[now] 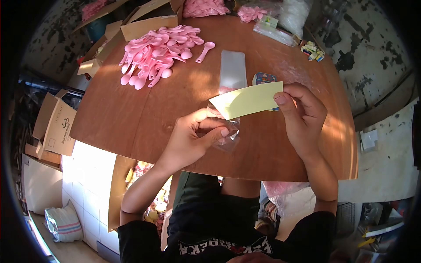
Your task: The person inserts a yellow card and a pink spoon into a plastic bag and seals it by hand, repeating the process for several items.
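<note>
My right hand [305, 115] pinches the right end of a pale yellow card [250, 100] between thumb and fingers, held up over the table. The card's pointed left end overlaps the fingers of my left hand [197, 135]. Those fingers are closed on a clear plastic bag [229, 139], which hangs below the card. Behind the card lies a stack of clear plastic bags [233, 70], its near end partly hidden. Dark printed cards [264, 78] sit to its right, mostly covered by the yellow card.
A heap of pink plastic spoons [160, 52] covers the far left of the brown table [144, 118], with one spoon [205, 51] apart. Behind it stands a cardboard box [151, 24]. Small yellow-and-white pieces [312, 51] and a plastic packet [275, 33] lie at the far right.
</note>
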The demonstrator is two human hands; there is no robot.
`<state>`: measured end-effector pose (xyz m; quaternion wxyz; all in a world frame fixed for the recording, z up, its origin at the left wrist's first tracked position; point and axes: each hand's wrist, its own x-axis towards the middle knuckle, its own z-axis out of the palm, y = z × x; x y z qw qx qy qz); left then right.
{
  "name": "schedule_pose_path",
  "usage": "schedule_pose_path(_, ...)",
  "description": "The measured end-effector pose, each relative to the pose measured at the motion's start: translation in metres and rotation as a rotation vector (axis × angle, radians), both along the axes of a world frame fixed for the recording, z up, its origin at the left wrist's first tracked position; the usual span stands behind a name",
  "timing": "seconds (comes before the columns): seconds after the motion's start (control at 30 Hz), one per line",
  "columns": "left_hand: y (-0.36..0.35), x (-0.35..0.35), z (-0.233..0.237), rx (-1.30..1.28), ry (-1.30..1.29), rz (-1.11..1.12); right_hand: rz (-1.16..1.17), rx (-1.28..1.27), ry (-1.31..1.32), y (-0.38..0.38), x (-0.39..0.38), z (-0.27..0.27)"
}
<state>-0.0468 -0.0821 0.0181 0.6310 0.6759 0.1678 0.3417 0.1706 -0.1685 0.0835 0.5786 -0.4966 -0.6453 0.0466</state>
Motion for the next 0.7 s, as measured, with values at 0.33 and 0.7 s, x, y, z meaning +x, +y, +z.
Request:
schedule_pose_path(0.33,0.000,-0.009,0.003,0.176,0.163,0.093,0.101,-0.281,-0.111,0.011,-0.004,0.006)
schedule_pose_path(0.7,-0.002,0.000,0.016,0.191,0.113,0.065,0.283,-0.330,-0.233,0.010,-0.013,0.017)
